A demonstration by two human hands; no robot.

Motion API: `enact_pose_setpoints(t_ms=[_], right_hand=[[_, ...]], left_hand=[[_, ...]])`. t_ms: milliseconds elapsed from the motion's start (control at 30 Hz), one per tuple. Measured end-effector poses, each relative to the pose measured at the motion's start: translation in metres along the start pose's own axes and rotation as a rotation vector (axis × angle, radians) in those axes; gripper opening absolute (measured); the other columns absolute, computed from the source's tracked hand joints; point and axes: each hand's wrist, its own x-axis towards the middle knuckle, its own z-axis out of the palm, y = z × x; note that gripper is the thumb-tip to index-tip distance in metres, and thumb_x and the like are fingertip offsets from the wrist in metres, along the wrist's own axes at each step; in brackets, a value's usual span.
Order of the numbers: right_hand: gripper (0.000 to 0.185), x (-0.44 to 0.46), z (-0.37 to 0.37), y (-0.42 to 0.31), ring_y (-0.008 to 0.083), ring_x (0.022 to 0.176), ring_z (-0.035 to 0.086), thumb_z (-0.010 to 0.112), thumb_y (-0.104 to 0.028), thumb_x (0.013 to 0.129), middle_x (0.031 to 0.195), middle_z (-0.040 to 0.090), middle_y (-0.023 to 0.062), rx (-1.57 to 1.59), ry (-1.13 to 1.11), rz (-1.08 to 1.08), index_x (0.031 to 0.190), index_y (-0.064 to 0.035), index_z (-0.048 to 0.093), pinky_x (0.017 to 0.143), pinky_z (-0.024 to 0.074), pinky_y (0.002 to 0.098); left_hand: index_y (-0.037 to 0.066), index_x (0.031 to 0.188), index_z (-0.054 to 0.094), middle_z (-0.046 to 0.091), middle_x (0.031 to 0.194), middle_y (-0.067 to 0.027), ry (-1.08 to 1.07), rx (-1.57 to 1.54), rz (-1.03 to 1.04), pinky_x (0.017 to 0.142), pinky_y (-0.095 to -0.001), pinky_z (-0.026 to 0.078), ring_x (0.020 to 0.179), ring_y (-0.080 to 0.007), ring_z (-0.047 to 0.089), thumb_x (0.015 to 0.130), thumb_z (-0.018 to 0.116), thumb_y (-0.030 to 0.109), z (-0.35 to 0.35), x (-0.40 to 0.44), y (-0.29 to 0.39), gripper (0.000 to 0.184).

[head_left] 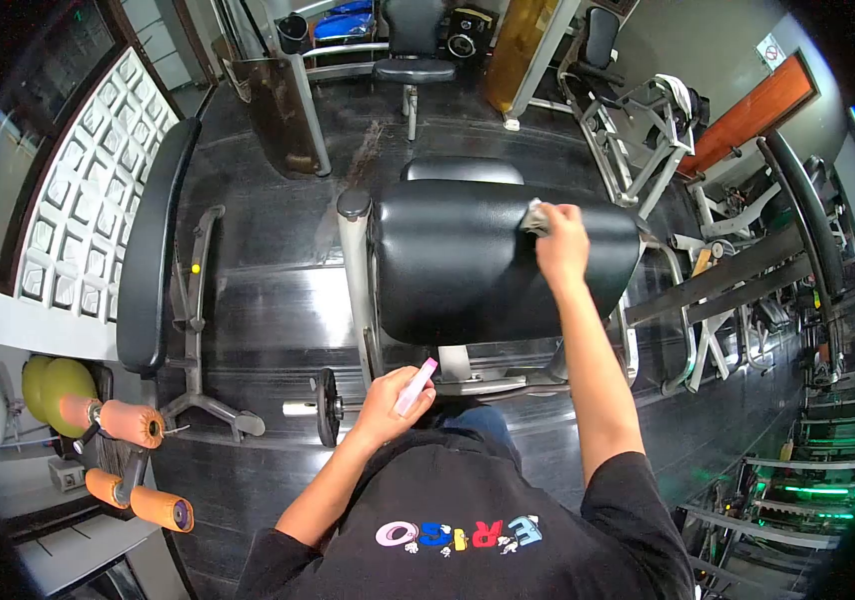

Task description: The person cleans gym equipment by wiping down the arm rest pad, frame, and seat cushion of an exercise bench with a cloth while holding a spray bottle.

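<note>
A wide black padded cushion (458, 265) on a grey metal frame lies in front of me. On the right part of its upper surface, my right hand (563, 240) is closed on a crumpled whitish cloth (536, 217), which touches the pad. My left hand (395, 405) is below the pad's near edge, apart from it, with its fingers wrapped round a small pale bottle with a pink top (416, 388).
A long black bench (156, 250) stands at the left, near orange foam rollers (128, 422). A black weight plate (326, 407) sits left of my left hand. Behind the pad is a black seat (415, 70); more gym machines (638, 140) stand right.
</note>
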Motion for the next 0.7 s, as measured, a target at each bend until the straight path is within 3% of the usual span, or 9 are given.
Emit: enact_pose_setpoints(t_ms=[100,167,233,367,433,567,633,700], right_hand=[[0.055,-0.027,-0.004,-0.018,0.0323,0.109,0.062,0.067,0.007,0.069,0.12,0.06,0.007,0.054,-0.139,-0.172,0.116,-0.0215,0.067,0.089,0.054,0.0441],[0.058,-0.038,-0.021,0.001,0.0325,0.11,0.062,0.067,0.008,0.067,0.12,0.059,0.0063,0.011,-0.172,-0.18,0.117,-0.0217,0.066,0.088,0.0541,0.0444],[0.056,-0.03,-0.025,0.028,0.0331,0.109,0.063,0.066,0.007,0.069,0.12,0.06,0.0072,-0.069,-0.138,-0.08,0.117,-0.0208,0.067,0.088,0.054,0.0447],[0.046,0.006,-0.017,0.012,0.0345,0.104,0.064,0.065,0.004,0.075,0.116,0.063,0.01,-0.022,0.021,0.087,0.115,-0.018,0.069,0.089,0.0533,0.0445],[0.045,0.004,-0.004,-0.013,0.0357,0.105,0.063,0.066,0.003,0.074,0.114,0.063,0.0112,-0.06,-0.004,0.067,0.114,-0.0177,0.069,0.09,0.053,0.0444],[0.059,-0.038,-0.006,-0.023,0.033,0.108,0.062,0.067,0.01,0.064,0.118,0.06,0.0079,0.088,-0.157,-0.229,0.116,-0.0193,0.067,0.091,0.0532,0.0441],[0.062,-0.045,-0.026,0.002,0.033,0.109,0.062,0.066,0.01,0.064,0.12,0.06,0.0075,0.035,-0.176,-0.258,0.117,-0.0199,0.067,0.091,0.0535,0.0438],[0.058,-0.03,-0.029,0.035,0.0341,0.11,0.062,0.063,0.01,0.068,0.119,0.062,0.009,-0.064,-0.111,-0.112,0.118,-0.0193,0.067,0.091,0.0537,0.0442]], left_hand=[[0.004,0.094,0.067,0.066,0.083,-0.0106,0.001,-0.032,0.005,0.071,-0.0344,0.05,0.077,-0.0241,0.066,0.087,0.073,0.017,0.003,-0.002,0.0,0.016],[0.002,0.094,0.065,0.065,0.085,-0.0134,0.002,-0.058,-0.032,0.071,-0.0372,0.052,0.078,-0.0306,0.067,0.088,0.072,0.019,0.0,-0.005,-0.001,0.02],[0.002,0.094,0.065,0.065,0.085,-0.0133,0.006,-0.047,-0.035,0.071,-0.037,0.052,0.078,-0.0304,0.067,0.088,0.072,0.019,-0.001,-0.01,-0.006,0.019],[0.002,0.094,0.066,0.066,0.085,-0.0134,-0.033,-0.022,-0.039,0.071,-0.0374,0.052,0.078,-0.0304,0.067,0.087,0.073,0.019,-0.003,-0.015,-0.014,0.019],[0.002,0.094,0.066,0.066,0.085,-0.0137,-0.046,-0.017,-0.025,0.071,-0.0376,0.052,0.078,-0.0307,0.067,0.087,0.073,0.019,-0.004,-0.013,-0.013,0.019],[0.002,0.094,0.066,0.065,0.085,-0.0144,-0.026,-0.025,0.001,0.071,-0.038,0.052,0.078,-0.0316,0.066,0.087,0.073,0.019,-0.004,-0.007,-0.014,0.019],[0.002,0.094,0.065,0.065,0.085,-0.0145,-0.013,-0.039,0.012,0.071,-0.0377,0.051,0.078,-0.0317,0.066,0.087,0.073,0.019,-0.005,-0.004,-0.014,0.02],[0.002,0.094,0.065,0.065,0.085,-0.0146,0.009,-0.056,0.009,0.072,-0.0375,0.051,0.078,-0.0317,0.066,0.087,0.073,0.02,-0.004,-0.005,-0.013,0.02]])
